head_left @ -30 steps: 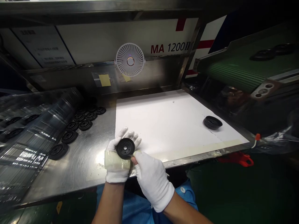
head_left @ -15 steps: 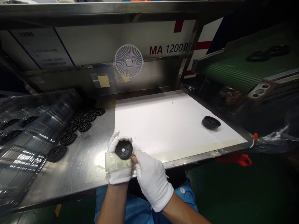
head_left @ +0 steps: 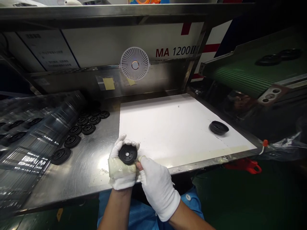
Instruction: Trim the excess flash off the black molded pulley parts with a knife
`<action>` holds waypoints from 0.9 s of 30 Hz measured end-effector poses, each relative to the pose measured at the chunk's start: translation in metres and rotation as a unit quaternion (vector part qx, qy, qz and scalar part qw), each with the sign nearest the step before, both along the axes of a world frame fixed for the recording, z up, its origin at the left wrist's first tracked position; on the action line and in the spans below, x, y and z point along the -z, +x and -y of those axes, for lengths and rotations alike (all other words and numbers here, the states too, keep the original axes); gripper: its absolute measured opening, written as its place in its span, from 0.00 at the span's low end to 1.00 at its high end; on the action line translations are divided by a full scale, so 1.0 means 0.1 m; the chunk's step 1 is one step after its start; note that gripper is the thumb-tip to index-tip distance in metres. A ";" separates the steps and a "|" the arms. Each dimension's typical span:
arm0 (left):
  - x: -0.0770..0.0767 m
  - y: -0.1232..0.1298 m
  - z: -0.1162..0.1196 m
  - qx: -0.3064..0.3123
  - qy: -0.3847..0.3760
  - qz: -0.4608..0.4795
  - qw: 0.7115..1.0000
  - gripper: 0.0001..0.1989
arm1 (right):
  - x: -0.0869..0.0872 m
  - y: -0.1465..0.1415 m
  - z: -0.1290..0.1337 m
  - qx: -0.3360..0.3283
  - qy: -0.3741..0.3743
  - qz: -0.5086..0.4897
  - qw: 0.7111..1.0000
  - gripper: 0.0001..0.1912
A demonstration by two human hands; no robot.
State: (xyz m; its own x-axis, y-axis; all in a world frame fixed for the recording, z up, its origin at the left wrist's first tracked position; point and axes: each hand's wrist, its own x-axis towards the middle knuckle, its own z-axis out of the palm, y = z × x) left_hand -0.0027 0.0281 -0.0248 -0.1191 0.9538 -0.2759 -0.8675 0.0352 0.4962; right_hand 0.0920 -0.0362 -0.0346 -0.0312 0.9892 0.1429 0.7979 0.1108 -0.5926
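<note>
1. Head view: the black wheel [head_left: 128, 154] is held face up in the gloved left hand [head_left: 122, 164], above the near left corner of the white sheet [head_left: 163, 127].
2. The wheel lies against the palm side, with its far and left edges enclosed by the curled fingers and thumb. A pale, glossy wrap [head_left: 114, 169] is worn around that palm.
3. The gloved right hand [head_left: 159, 188] is curled closed, its fingertips drawn together at the wheel's lower right rim. A bare fingertip is exposed there; whether something thin is pinched cannot be told.
4. The sheet is laid on the metal surface [head_left: 81, 169]. Near its right edge, a black round part [head_left: 218, 127] is rested.
5. To the left of the sheet, ridged black discs [head_left: 72, 141] are set out in a cluster on the bare metal, beside clear plastic packaging [head_left: 35, 159] in which more dark round parts are seen.
6. Behind the sheet, a round fan [head_left: 135, 64] is mounted, with a yellow note [head_left: 109, 84] stuck below and to its left.
7. At the right, two dark discs [head_left: 268, 60] are carried on a green conveyor belt [head_left: 242, 76]. A red-handled item [head_left: 251, 166] is seen below the surface's near right edge.
</note>
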 end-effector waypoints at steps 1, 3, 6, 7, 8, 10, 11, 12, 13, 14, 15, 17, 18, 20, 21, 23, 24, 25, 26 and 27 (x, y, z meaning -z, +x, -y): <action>-0.01 0.01 -0.01 -0.010 0.001 0.002 1.000 0.09 | 0.00 -0.01 0.00 -0.003 0.001 -0.003 1.000 0.09; -0.02 0.01 -0.02 -0.026 -0.001 0.011 1.000 0.08 | 0.00 -0.03 0.00 -0.004 0.000 -0.008 1.000 0.08; -0.02 0.01 -0.01 -0.045 -0.005 0.018 0.999 0.08 | -0.01 -0.06 -0.01 0.001 -0.003 -0.010 1.000 0.09; -0.01 0.01 -0.01 -0.051 0.000 0.018 0.999 0.08 | -0.01 -0.06 -0.01 0.003 -0.004 -0.010 1.000 0.09; -0.01 0.01 0.00 -0.056 0.007 0.018 0.998 0.08 | -0.01 -0.07 -0.01 0.005 -0.006 -0.011 1.000 0.09; 0.01 0.01 0.01 -0.064 0.024 0.016 0.998 0.08 | 0.00 -0.08 0.00 0.005 -0.009 -0.014 1.000 0.09; 0.02 0.01 0.02 -0.066 0.030 0.014 0.997 0.08 | 0.00 -0.08 0.00 0.005 -0.010 -0.016 1.000 0.09; 0.03 0.01 0.02 -0.066 0.033 0.012 0.997 0.08 | 0.00 -0.08 0.01 0.006 -0.011 -0.018 1.000 0.10; 0.03 0.01 0.03 -0.066 0.033 0.010 0.997 0.09 | 0.00 -0.08 0.01 0.006 -0.012 -0.019 1.000 0.10; 0.04 0.01 0.03 -0.067 0.033 0.009 0.997 0.09 | 0.00 -0.08 0.01 0.006 -0.014 -0.020 1.000 0.10; 0.04 0.01 0.03 -0.068 0.034 0.008 0.997 0.09 | -0.01 -0.08 0.01 0.006 -0.016 -0.021 1.000 0.10; 0.04 0.01 0.04 -0.069 0.034 0.007 0.997 0.09 | -0.01 -0.08 0.01 0.006 -0.021 -0.022 1.000 0.10; 0.04 0.01 0.04 -0.070 0.033 0.008 0.997 0.09 | -0.02 -0.08 0.02 0.007 -0.023 -0.023 0.999 0.10; 0.04 0.01 0.04 -0.069 0.029 0.011 0.997 0.09 | -0.02 -0.07 0.02 0.007 -0.024 -0.025 0.999 0.10; 0.04 0.01 0.04 -0.068 0.026 0.012 0.997 0.09 | -0.02 -0.08 0.03 0.007 -0.023 -0.025 0.999 0.11; 0.03 0.01 0.03 -0.072 0.021 0.013 0.997 0.08 | -0.02 -0.09 0.04 0.004 -0.018 -0.022 1.000 0.11; 0.03 0.01 0.03 -0.075 0.019 0.013 0.997 0.08 | -0.02 -0.09 0.05 0.001 -0.015 -0.020 1.000 0.11; 0.03 0.01 0.03 -0.079 0.017 0.012 0.997 0.08 | -0.02 -0.10 0.06 -0.002 -0.013 -0.019 1.000 0.10; 0.02 0.00 0.02 -0.084 0.017 0.010 0.996 0.08 | -0.02 -0.11 0.07 -0.006 -0.012 -0.019 1.000 0.10; 0.02 0.00 0.02 -0.088 0.016 0.008 0.996 0.08 | -0.02 -0.11 0.07 -0.007 -0.012 -0.020 1.000 0.10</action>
State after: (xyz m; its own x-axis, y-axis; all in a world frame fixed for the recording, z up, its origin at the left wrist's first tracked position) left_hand -0.0027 0.0257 -0.0265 -0.2804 0.9273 -0.2481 -0.8664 -0.1332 0.4813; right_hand 0.0807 -0.0432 -0.0323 -0.0406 0.9920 0.1196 0.7719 0.1072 -0.6266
